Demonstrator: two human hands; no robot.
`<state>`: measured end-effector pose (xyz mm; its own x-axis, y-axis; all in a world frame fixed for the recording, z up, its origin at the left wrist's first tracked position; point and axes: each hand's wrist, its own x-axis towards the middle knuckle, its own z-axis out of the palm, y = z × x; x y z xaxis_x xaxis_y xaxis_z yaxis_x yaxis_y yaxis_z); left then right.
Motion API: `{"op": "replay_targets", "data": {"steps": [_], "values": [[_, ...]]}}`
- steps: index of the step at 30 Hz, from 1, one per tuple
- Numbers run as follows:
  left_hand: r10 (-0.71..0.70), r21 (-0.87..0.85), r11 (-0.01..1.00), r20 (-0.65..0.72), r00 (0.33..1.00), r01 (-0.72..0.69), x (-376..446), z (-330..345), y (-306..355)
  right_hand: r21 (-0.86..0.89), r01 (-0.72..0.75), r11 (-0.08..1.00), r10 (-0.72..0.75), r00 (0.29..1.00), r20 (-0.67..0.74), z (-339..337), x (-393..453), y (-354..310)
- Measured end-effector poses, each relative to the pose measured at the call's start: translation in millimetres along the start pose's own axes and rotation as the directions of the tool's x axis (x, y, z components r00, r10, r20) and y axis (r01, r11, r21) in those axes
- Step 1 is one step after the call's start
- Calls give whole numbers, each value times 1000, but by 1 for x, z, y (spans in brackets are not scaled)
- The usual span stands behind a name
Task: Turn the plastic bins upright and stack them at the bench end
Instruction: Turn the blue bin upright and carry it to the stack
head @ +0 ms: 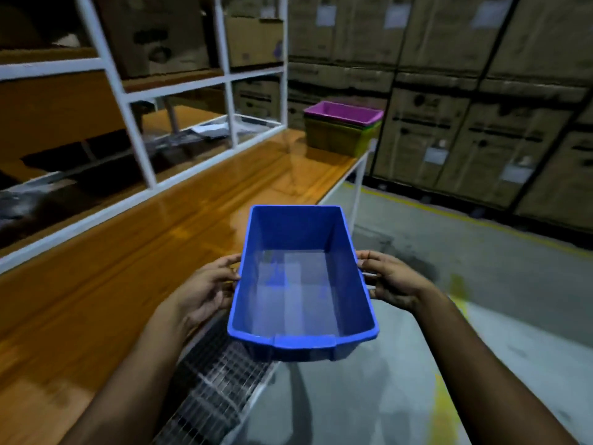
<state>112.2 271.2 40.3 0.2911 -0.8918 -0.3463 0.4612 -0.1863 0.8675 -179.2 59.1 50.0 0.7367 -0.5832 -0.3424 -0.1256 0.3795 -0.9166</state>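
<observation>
I hold a blue plastic bin [301, 284] upright and empty in front of me, above the bench's front edge. My left hand [208, 290] grips its left long side and my right hand [390, 281] grips its right long side. At the far end of the orange bench [160, 252] stands a stack of upright bins [341, 128]. A purple bin [345, 112] is on top, and a yellow-green one sits at the bottom.
A white metal shelf frame [134, 123] with cardboard boxes runs along the bench's left side. A wall of stacked cartons [481, 107] rises behind the bench end. A wire mesh panel [221, 377] lies below the bench edge. Grey floor with yellow lines spreads to the right.
</observation>
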Motion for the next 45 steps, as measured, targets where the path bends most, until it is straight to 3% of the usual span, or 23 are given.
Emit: {"op": "replay_targets", "data": {"steps": [7, 14, 27, 32, 38, 45], "values": [[-54, 112, 993, 178, 983, 34, 139, 144, -7, 67, 90, 994, -73, 972, -224, -164, -13, -23], [-146, 208, 974, 296, 944, 86, 255, 259, -2, 131, 160, 978, -94, 908, -409, -286, -16, -44], [-216, 262, 959, 445, 869, 104, 524, 429, 38, 146, 257, 955, -108, 763, -638, -484, 84, -141], [-185, 243, 967, 453, 872, 79, 603, 483, 74, 142, 288, 947, -121, 729, -674, -548, 136, -190], [-128, 219, 975, 444, 887, 31, 695, 528, 118, 66, 317, 946, -206, 746, -634, -639, 218, -256], [64, 144, 983, 302, 951, -111, 771, 564, 197, 11, 351, 936, -312, 846, -432, -723, 335, -370]]}}
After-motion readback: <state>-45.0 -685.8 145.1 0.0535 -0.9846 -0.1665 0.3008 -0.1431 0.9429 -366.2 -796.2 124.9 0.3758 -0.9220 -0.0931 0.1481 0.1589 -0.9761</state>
